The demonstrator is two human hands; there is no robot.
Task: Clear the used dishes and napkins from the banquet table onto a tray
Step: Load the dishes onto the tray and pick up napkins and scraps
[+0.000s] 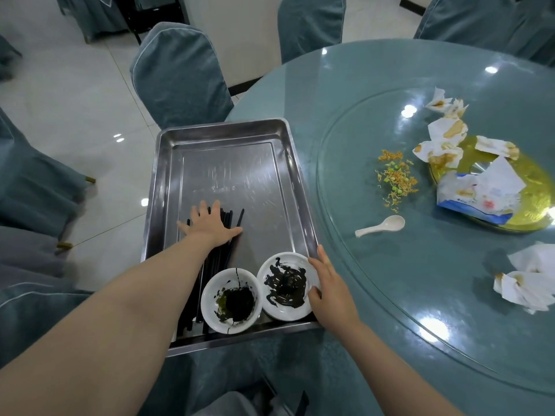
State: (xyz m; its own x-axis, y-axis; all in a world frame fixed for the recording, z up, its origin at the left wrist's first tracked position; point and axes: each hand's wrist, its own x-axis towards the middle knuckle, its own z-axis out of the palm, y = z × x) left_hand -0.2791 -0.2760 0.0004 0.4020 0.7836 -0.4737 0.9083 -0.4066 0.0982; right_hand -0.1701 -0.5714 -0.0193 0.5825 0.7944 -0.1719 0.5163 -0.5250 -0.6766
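Observation:
A steel tray [228, 136] sits at the round table's left edge. My left hand [208, 225] lies flat with spread fingers on a bundle of black chopsticks [232, 219] in the tray. Two white dishes smeared with dark sauce stand at the tray's near end: a bowl [229, 300] and a plate [286, 285]. My right hand [329, 286] holds the plate's right rim, thumb on top. On the table lie a white spoon [380, 226], soiled napkins [444, 136], more napkins [527, 283] at the right, and a tissue pack [477, 196] on a gold plate [528, 181].
Food crumbs [395, 178] are scattered on the glass turntable [345, 163]. Blue-covered chairs [177, 73] stand around the table, one just behind the tray. Shiny tiled floor [75, 100] lies to the left.

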